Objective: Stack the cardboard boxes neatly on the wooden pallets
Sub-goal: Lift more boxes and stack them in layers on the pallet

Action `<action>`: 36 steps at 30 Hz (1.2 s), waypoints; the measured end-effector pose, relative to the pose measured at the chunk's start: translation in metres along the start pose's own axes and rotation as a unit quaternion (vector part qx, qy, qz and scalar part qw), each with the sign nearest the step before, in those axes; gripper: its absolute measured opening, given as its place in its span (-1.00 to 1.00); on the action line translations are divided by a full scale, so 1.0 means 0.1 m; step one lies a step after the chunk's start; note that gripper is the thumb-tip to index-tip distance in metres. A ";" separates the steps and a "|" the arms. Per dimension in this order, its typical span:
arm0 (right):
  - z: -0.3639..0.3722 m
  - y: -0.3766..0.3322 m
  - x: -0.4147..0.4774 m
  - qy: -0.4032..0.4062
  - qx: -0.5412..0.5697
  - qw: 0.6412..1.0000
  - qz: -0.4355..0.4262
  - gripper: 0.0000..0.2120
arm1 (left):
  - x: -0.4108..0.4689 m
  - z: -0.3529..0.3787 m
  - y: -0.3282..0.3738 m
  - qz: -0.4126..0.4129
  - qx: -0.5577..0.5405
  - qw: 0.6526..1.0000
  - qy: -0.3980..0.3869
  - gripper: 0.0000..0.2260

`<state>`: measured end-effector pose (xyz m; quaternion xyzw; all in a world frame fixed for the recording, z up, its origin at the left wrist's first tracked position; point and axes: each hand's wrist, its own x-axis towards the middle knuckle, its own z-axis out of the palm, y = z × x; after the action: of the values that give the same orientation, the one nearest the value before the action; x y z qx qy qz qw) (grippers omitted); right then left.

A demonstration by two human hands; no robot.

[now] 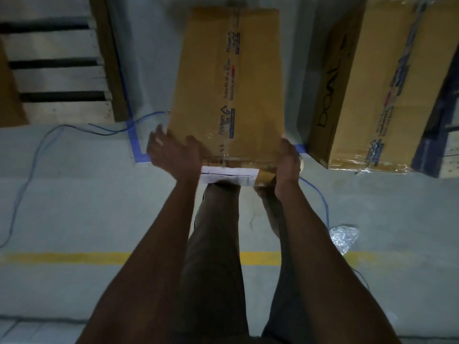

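Left hand: the left hand (173, 155) is gripping the near left corner of the carried box (228, 83), thumb lying on its top face and fingers spreading round the side, blurred.
Right hand: the right hand (288, 165) is pressing flat against the near right side; I cannot tell where its fingertips end.
Box axis: the long axis is running from 6 to 12 o'clock, taped seam up, with a white label (229, 176) on the near end facing the person.
Box place: it is hanging over the grey floor between the two stacking spots, the person's legs showing below it.
At 10 o'clock: a wooden pallet (57, 75) is lying with its slats showing, a brown box (10, 95) sitting at its far left edge.
At 2 o'clock: a second box (377, 83) is resting on a dark pallet (437, 135), slightly askew.
On the floor: blue tape (135, 145) is marking a corner just left of the left hand, a blue cable (74, 127) is trailing toward 9 o'clock, crumpled plastic wrap (344, 235) is lying at 4 o'clock, and a yellow line (64, 258) is crossing at 6 o'clock.
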<state>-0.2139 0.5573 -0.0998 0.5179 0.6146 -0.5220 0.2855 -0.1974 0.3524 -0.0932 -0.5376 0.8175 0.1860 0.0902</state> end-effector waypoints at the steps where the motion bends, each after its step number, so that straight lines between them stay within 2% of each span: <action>1: 0.02 0.01 -0.04 0.016 0.001 1.000 -0.010 -0.73 | 0.07 -0.05 -0.07 -0.104 -0.033 0.993 -0.037 -0.36; 2: 0.03 0.03 -0.08 0.033 0.001 0.999 -0.020 -0.72 | 0.13 -0.09 -0.14 -0.170 -0.078 0.979 -0.086 -0.37; 4: 0.09 0.02 -0.15 0.051 0.000 0.998 -0.043 -0.66 | 0.18 -0.17 -0.18 -0.213 -0.167 0.952 -0.142 -0.54; 7: 0.17 -0.14 -0.28 0.069 -0.003 0.995 -0.067 -0.55 | 0.21 -0.33 -0.06 -0.225 -0.223 0.941 -0.119 -0.70; 12: 0.29 -0.78 -0.63 0.082 -0.055 0.987 -0.128 -0.42 | 0.52 -0.77 0.48 -0.079 -0.226 0.964 -0.113 -0.78; 15: 0.36 -1.29 -1.00 0.102 -0.074 0.980 -0.157 -0.40 | 0.60 -1.27 0.95 -0.004 -0.231 0.968 -0.103 -0.72; 19: 0.30 -1.68 -1.58 0.091 -0.095 0.973 -0.191 -0.24 | 0.56 -1.96 1.35 0.017 -0.284 0.957 -0.060 -0.80; 22: 0.22 -1.82 -2.08 0.102 -0.097 0.971 -0.195 -0.07 | 0.46 -2.49 1.42 0.038 -0.304 0.951 -0.035 -0.73; 24: 0.16 -1.86 -2.44 0.106 -0.102 0.968 -0.203 -0.07 | 0.32 -2.87 1.38 0.046 -0.306 0.951 -0.013 -0.72; 26: 0.09 -1.81 -2.81 0.094 -0.117 0.966 -0.212 -0.16 | 0.17 -3.20 1.20 0.032 -0.314 0.949 0.016 -0.72; 29: 0.01 -1.58 -3.19 0.064 -0.142 0.961 -0.227 -0.18 | -0.04 -3.53 0.85 0.017 -0.373 0.924 0.083 -0.62; 33: -0.12 -1.21 -3.59 0.053 -0.218 0.943 -0.246 -0.11 | -0.41 -3.95 0.40 0.004 -0.433 0.890 0.141 -0.79; 36: -0.14 -0.88 -3.79 0.006 -0.196 0.949 -0.245 -0.13 | -0.64 -4.20 0.03 0.011 -0.440 0.883 0.163 -0.79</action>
<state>-0.1797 0.4493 0.2726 0.2883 0.8146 -0.4420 0.2406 -0.1522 0.2392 0.3138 -0.5361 0.6607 0.4372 -0.2916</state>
